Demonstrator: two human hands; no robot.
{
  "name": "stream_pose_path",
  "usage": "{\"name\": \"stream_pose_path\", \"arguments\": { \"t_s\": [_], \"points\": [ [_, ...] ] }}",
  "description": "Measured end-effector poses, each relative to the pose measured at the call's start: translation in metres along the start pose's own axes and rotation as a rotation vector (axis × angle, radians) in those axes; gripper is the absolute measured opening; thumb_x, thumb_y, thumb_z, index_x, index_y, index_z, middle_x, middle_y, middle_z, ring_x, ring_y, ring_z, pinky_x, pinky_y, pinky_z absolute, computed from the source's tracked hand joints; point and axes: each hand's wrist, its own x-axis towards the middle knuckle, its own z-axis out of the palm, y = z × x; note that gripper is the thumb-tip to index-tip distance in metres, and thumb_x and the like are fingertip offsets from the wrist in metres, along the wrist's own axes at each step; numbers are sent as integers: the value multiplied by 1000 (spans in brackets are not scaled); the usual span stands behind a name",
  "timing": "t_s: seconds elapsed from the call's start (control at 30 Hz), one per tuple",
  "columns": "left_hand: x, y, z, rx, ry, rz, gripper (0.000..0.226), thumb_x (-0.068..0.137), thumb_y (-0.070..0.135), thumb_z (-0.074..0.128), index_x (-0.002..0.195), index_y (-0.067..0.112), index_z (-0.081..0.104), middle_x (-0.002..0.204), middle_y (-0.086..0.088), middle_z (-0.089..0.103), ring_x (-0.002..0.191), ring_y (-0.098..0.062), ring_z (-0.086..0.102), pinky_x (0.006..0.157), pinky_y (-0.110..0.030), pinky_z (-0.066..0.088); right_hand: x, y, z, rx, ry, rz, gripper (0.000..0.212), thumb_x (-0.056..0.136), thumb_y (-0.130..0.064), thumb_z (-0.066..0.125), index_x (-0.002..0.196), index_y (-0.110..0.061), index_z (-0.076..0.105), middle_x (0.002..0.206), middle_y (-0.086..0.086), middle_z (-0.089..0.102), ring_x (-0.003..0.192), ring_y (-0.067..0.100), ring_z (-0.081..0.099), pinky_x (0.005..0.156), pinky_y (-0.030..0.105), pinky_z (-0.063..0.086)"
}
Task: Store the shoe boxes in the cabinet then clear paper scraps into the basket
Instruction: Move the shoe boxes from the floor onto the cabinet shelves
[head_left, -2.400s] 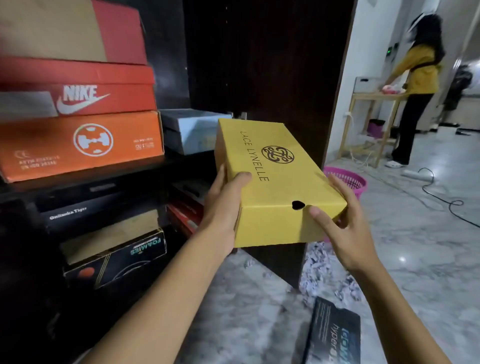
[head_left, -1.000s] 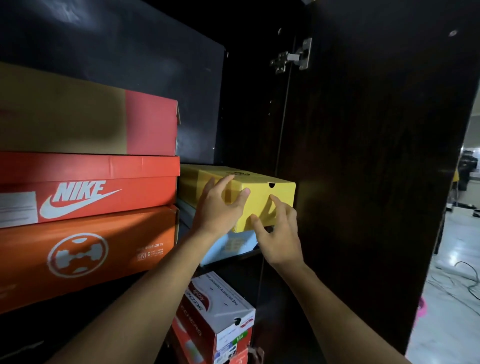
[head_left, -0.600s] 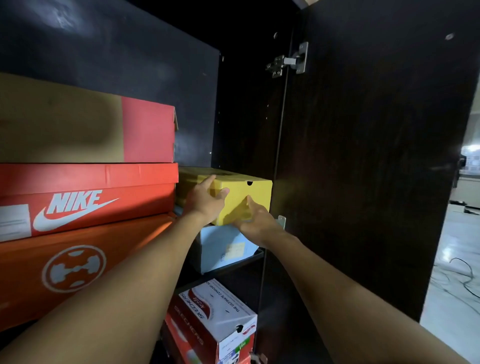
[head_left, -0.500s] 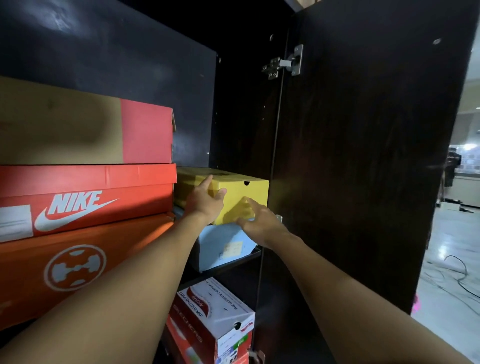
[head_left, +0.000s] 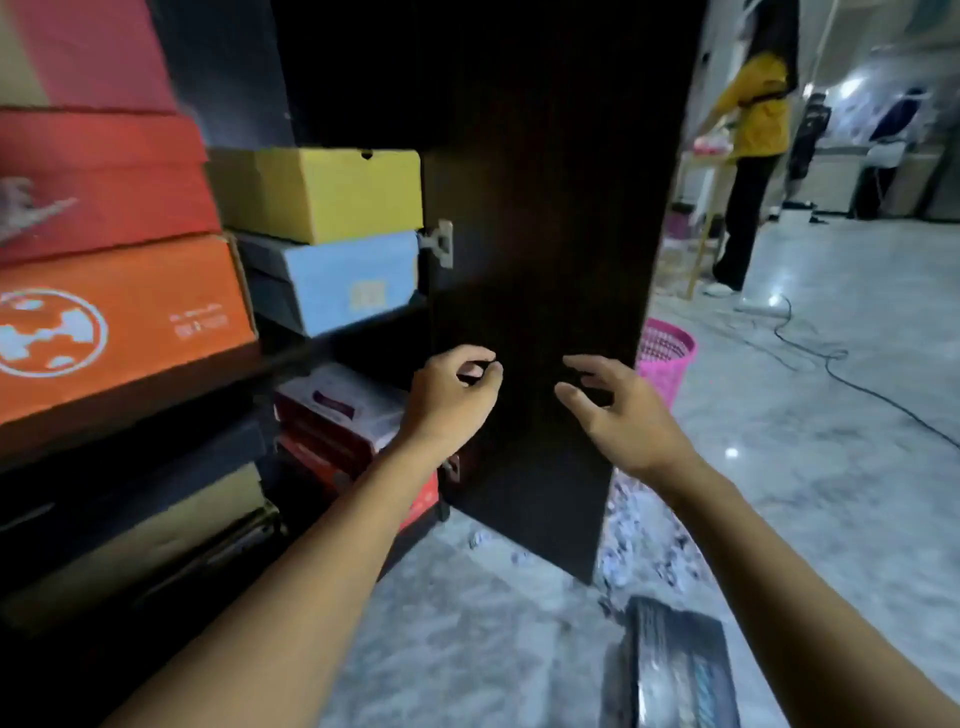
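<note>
Left grip (head_left: 452, 397) curled, empty | right grip (head_left: 618, 410) spread, empty | 1 yellow box (head_left: 337, 195) | 1 basket (head_left: 665, 364)

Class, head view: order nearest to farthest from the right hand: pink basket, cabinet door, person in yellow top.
1. Cabinet door, just behind the right hand.
2. Pink basket, floor beyond the door.
3. Person in yellow top, far right.

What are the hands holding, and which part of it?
Nothing. The left hand is curled but empty, the right hand is open, and the yellow box sits apart from both.
</note>
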Motion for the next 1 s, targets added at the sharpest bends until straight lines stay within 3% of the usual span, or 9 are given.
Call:
{"name": "stream_pose_path", "arguments": {
  "t_s": [0.2,0.3,0.37,0.5,0.6,0.73,0.8,0.9,1.0],
  "points": [
    [-96,-21,108,-19,-236,-161,19,90,25,66,107,19,72,77,11,60,76,-9,59,54,-2,38,-125,100,-19,-17,1,257,39,93,-32,66,130,-21,62,130,1,62,117,17,60,98,32,47],
    [-140,-33,155,-18,-340,-264,20,90,24,65,109,19,71,82,5,63,76,-12,59,58,-11,41,-174,140,-27,-74,-6,362,43,92,-40,63,132,-25,60,134,2,60,117,19,61,99,40,49],
    [-167,-45,182,-24,-403,-356,22,90,21,64,111,16,70,97,-7,68,90,-22,65,72,-21,44,-201,160,-30,-95,-23,442,44,94,-41,61,135,-24,57,136,2,58,116,20,63,98,41,49],
    [-228,-79,218,-4,-444,-566,25,89,23,63,113,18,67,120,-4,67,110,-24,63,90,-28,48,-249,197,-9,-98,-147,626,50,94,-40,59,140,-22,53,139,2,58,123,23,58,98,35,47],
    [-273,-108,226,24,-451,-716,39,91,24,62,129,15,57,128,-3,59,110,-22,59,81,-23,41,-285,220,16,-70,-234,766,58,93,-41,58,145,-21,43,141,8,52,123,29,56,99,41,48],
    [-311,-147,227,-11,-513,-843,30,92,21,60,122,17,61,122,-4,65,94,-19,61,67,-27,42,-325,232,45,19,-276,861,69,88,-40,59,150,-26,31,135,8,47,119,30,54,100,46,47],
    [-318,-156,228,-24,-504,-841,24,92,22,60,115,22,65,111,-1,69,84,-14,60,63,-25,42,-338,233,56,86,-252,859,77,84,-39,61,152,-28,26,137,5,47,117,27,57,98,45,49],
    [-323,-166,228,-19,-465,-819,13,90,23,63,101,21,69,87,5,70,73,-12,62,63,-27,45,-350,234,66,121,-105,865,70,85,-38,60,148,-28,31,133,3,49,116,26,58,95,45,50],
    [-332,-176,223,-33,-491,-854,25,90,34,64,107,18,72,91,-1,75,75,-20,66,63,-26,48,-364,235,67,169,50,935,66,91,-43,59,149,-29,31,129,-3,49,113,17,58,96,38,47]
  ]
}}
